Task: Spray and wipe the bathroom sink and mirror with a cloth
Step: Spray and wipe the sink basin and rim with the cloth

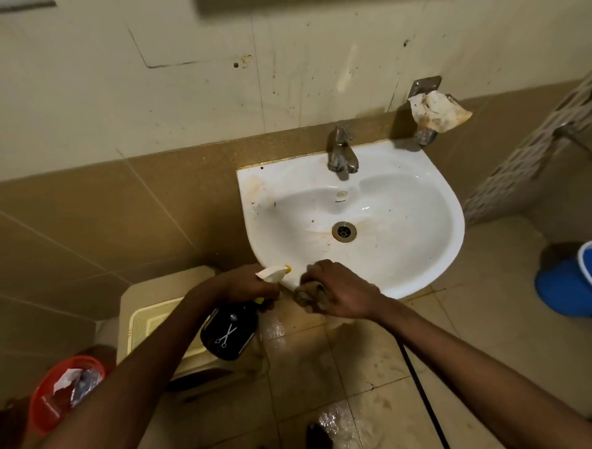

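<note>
A white wall-hung sink (426, 224) has brown stains around its drain (344, 231) and on its left ledge. My left hand (246, 283) grips a black spray bottle (229, 333) by its white and yellow trigger head, just off the sink's front-left rim. My right hand (339, 291) holds a crumpled brown cloth (306, 296) against the front rim of the sink. A metal tap (342, 150) stands at the back of the basin. The bottom edge of the mirror (224, 3) barely shows at the top.
A stained rag (439, 110) hangs on a wall bracket right of the tap. A beige stool (160, 320) stands below left, a red bin (61, 394) with trash beside it. A blue bucket (567, 282) sits at the right. The floor tiles are wet; a black hose (423, 394) crosses them.
</note>
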Demonstrator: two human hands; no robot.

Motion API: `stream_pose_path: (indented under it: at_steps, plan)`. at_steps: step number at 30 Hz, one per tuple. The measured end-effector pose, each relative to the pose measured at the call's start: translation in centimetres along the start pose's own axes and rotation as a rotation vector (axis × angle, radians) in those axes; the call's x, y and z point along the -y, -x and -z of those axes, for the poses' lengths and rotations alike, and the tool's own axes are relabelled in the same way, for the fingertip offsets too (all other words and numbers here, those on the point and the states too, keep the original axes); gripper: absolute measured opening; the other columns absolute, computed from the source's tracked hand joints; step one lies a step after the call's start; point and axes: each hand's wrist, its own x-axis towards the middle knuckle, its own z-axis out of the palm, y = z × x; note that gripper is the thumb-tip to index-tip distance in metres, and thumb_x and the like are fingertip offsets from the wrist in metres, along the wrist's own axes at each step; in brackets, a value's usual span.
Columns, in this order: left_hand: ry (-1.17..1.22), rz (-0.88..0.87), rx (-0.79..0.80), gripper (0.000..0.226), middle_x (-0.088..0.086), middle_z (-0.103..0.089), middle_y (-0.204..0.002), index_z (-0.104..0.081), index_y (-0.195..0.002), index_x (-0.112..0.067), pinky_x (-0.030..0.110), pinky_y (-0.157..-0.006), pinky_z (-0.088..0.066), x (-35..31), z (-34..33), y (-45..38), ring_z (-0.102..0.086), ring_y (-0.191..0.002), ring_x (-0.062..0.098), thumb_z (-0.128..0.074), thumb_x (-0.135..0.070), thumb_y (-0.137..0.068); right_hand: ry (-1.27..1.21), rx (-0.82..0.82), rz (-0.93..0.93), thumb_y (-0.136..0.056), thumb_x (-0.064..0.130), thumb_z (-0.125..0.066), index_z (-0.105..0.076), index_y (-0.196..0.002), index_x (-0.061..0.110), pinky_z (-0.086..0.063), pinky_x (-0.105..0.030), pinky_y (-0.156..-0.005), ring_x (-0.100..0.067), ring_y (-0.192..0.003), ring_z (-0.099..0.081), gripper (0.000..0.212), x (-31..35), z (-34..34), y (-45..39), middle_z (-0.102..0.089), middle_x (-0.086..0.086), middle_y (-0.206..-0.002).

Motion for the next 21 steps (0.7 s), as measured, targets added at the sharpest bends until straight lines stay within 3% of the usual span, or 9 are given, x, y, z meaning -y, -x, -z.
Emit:
stream_pose_path:
  at_steps: [2,5,7,11,14,16,19,21]
  plan:
    - [0.024,0.008,0.038,0.021,0.001,-0.068,-0.06,-0.065,-0.068,-0.011,0.023,-0.061,-0.05,-0.3,-0.1,0.0,-0.062,-0.06,0.019,-0.062,-0.008,-0.089,0.012,0.009,0.043,-0.079,0.052,-0.055,-0.056,-0.112,0.022,-0.04,-0.031,-0.072,-0.016,-0.092,-0.05,0.045,-1.5,1.2,3.4,-0.056,0.0,-0.1]
    - [0.038,0.004,0.107,0.019,0.005,-0.067,-0.062,-0.063,-0.07,-0.013,0.02,-0.058,-0.049,-1.0,0.4,-0.1,-0.061,-0.058,0.019,-0.063,-0.006,-0.088,0.015,0.033,-0.083,-0.078,0.062,-0.049,-0.054,-0.117,0.024,-0.036,-0.03,-0.073,-0.014,-0.095,-0.048,0.055,-3.2,2.6,6.9,-0.055,-0.001,-0.104]
    - [0.007,-0.017,0.116,0.014,0.007,-0.068,-0.065,-0.063,-0.07,-0.011,0.023,-0.06,-0.05,-1.2,1.4,-0.3,-0.061,-0.06,0.02,-0.066,-0.012,-0.083,-0.034,0.054,-0.177,-0.074,0.063,-0.051,-0.052,-0.125,0.023,-0.038,-0.03,-0.08,-0.019,-0.103,-0.049,0.065,-2.3,2.4,4.8,-0.055,-0.005,-0.112]
    - [-0.025,-0.043,0.034,0.014,0.0,-0.065,-0.055,-0.063,-0.072,-0.002,0.017,-0.052,-0.047,-0.3,4.1,-0.7,-0.059,-0.05,0.011,-0.062,-0.002,-0.086,-0.122,-0.092,-0.28,-0.079,0.037,-0.067,-0.048,-0.129,0.019,-0.045,-0.039,-0.087,-0.032,-0.108,-0.05,0.056,2.5,-0.8,-5.7,-0.054,-0.017,-0.115]
    - [-0.069,-0.094,0.013,0.021,0.008,-0.067,-0.065,-0.068,-0.079,0.006,0.013,-0.054,-0.047,0.4,5.3,-0.7,-0.06,-0.054,0.009,-0.064,-0.014,-0.075,-0.182,-0.17,-0.373,-0.077,0.03,-0.067,-0.049,-0.123,0.021,-0.048,-0.042,-0.08,-0.034,-0.102,-0.054,0.05,3.4,-2.3,-9.1,-0.056,-0.016,-0.109]
    - [-0.095,-0.078,0.005,0.019,0.007,-0.067,-0.062,-0.067,-0.069,-0.002,0.011,-0.053,-0.044,1.0,5.6,-0.8,-0.058,-0.052,0.006,-0.062,-0.021,-0.073,-0.213,-0.145,-0.345,-0.075,0.031,-0.068,-0.051,-0.121,0.023,-0.048,-0.039,-0.079,-0.027,-0.101,-0.055,0.05,2.9,-2.8,-7.2,-0.057,-0.011,-0.108]
    - [-0.138,-0.032,-0.043,0.021,-0.007,-0.059,-0.042,-0.06,-0.054,-0.017,0.01,-0.046,-0.04,1.5,6.4,-1.7,-0.052,-0.039,-0.001,-0.066,-0.027,-0.071,-0.174,-0.114,-0.322,-0.074,0.035,-0.071,-0.051,-0.121,0.024,-0.045,-0.039,-0.081,-0.023,-0.101,-0.051,0.053,2.4,-2.8,-3.7,-0.054,-0.007,-0.108]
    - [-0.122,-0.028,-0.016,0.022,-0.006,-0.062,-0.045,-0.062,-0.049,-0.019,0.014,-0.052,-0.044,1.5,7.0,-2.0,-0.055,-0.044,0.003,-0.064,-0.029,-0.069,-0.178,-0.104,-0.368,-0.075,0.04,-0.072,-0.05,-0.12,0.028,-0.046,-0.039,-0.081,-0.023,-0.099,-0.053,0.052,2.1,-2.7,-3.3,-0.054,-0.005,-0.106]
